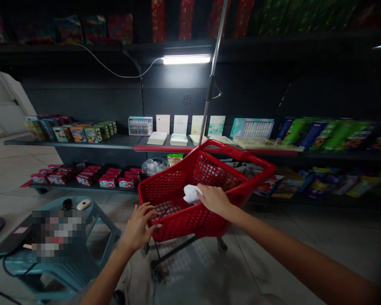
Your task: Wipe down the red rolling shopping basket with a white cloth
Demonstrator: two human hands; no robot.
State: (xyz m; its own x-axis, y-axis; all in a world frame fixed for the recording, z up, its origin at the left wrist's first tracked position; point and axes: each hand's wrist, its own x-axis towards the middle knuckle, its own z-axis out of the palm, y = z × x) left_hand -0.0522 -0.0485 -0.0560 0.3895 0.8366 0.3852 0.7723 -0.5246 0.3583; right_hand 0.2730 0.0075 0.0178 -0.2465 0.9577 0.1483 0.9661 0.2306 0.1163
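A red plastic shopping cart [178, 223] stands in front of me, its basket made of perforated walls. Pinched in my right hand [214, 199] is a crumpled white cloth [191, 194], held over the near side wall of the basket. I cannot tell whether it is fabric or paper. My left hand [139, 224] is at the basket's front left corner, fingers stretched apart over the rim and thumb on the outer side. Its fingers look loose rather than wrapped round the rim. The cart's raised handle [257, 163] is at the far right.
A blue-grey plastic stool [104, 228] bearing a dark laptop-like device and a mouse [84, 204] stands left. Behind the cart, a dark shelf [114, 145] carries booklets, boxes and snack bags. A metal pole [213, 63] rises behind the basket, near a lit tube lamp [186, 59].
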